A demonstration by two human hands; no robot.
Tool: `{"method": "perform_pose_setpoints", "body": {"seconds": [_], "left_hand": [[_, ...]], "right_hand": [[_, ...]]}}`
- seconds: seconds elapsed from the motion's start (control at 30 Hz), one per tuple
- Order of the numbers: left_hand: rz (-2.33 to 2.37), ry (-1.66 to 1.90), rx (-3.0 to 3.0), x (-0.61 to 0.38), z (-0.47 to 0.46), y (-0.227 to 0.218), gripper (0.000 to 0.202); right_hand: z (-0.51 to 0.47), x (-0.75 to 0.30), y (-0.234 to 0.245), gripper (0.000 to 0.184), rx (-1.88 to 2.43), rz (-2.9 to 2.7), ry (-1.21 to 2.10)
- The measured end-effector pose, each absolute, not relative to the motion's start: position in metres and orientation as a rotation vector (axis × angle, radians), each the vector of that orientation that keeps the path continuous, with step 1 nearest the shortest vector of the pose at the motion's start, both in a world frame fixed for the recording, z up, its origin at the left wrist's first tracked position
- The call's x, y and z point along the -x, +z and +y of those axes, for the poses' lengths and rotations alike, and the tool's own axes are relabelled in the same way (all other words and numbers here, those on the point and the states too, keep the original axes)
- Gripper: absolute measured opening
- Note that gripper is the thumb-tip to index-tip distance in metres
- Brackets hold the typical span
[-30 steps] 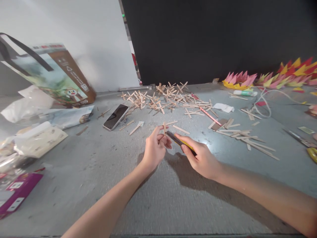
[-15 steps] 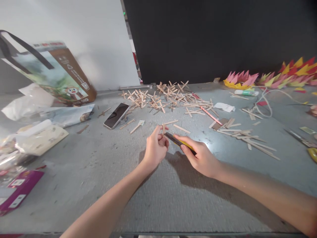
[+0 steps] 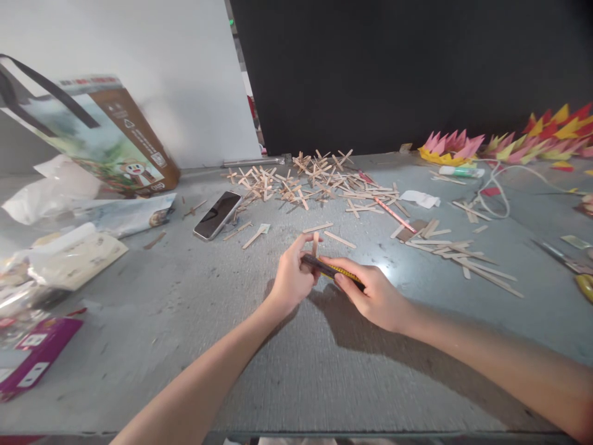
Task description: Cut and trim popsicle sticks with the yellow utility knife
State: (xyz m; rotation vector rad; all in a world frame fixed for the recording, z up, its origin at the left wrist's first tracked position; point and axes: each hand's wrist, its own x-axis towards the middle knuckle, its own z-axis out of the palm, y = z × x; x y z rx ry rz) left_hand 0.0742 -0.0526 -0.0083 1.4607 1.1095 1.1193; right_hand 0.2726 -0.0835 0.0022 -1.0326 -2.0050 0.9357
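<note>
Above the middle of the table, my left hand [image 3: 294, 271] is closed on a popsicle stick [image 3: 315, 243] whose end rises past the fingers. My right hand [image 3: 377, 293] grips a black and yellow utility knife [image 3: 334, 271]. The front of the knife lies across the lower part of the stick, at my left fingers. Whether a blade is out cannot be made out. Just beyond my hands, two loose popsicle sticks [image 3: 340, 239] lie flat on the grey table [image 3: 296, 377].
Crossed sticks [image 3: 296, 182] lie heaped at the back, loose sticks [image 3: 463, 256] at right. A phone [image 3: 217, 215], a shopping bag [image 3: 134, 142] and plastic packaging [image 3: 74, 256] are on the left. Scissors [image 3: 560, 256], a pencil [image 3: 393, 214], a white cord [image 3: 503, 198] and paper crowns [image 3: 451, 148] are right.
The front of the knife has moved left across the stick, closer to my left palm. The stick has shifted slightly right and tilted a little. Both hands keep their hold.
</note>
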Motion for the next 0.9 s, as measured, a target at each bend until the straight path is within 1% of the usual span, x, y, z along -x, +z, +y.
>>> {"method": "perform_pose_setpoints", "body": {"seconds": [0.07, 0.2, 0.27, 0.6, 0.7, 0.8, 0.9], "left_hand": [[1.099, 1.137, -1.423, -0.075, -0.052, -0.008, 0.045], [1.138, 1.227, -1.242, -0.071, -0.046, -0.008, 0.034], [1.123, 1.255, -1.214, -0.068, -0.043, -0.009, 0.032], [1.066, 1.25, -1.165, -0.075, -0.048, -0.007, 0.034], [1.09, 1.252, -1.182, -0.075, -0.047, -0.005, 0.031], [1.175, 1.234, -1.269, -0.072, -0.046, -0.005, 0.024], [1.207, 1.089, -1.442, -0.069, -0.047, -0.008, 0.016]], "right_hand": [[-0.085, -0.274, 0.002, 0.041, 1.043, -1.97, 0.9], [-0.082, -0.281, -0.001, 0.044, 1.083, -1.832, 0.883], [-0.079, -0.283, -0.003, 0.044, 1.102, -1.822, 0.866], [-0.076, -0.28, -0.006, 0.043, 1.12, -1.96, 0.678], [-0.077, -0.279, -0.005, 0.042, 1.138, -1.948, 0.658], [-0.075, -0.281, -0.003, 0.043, 1.166, -1.849, 0.563], [-0.069, -0.284, -0.002, 0.035, 1.236, -1.765, 0.491]]}}
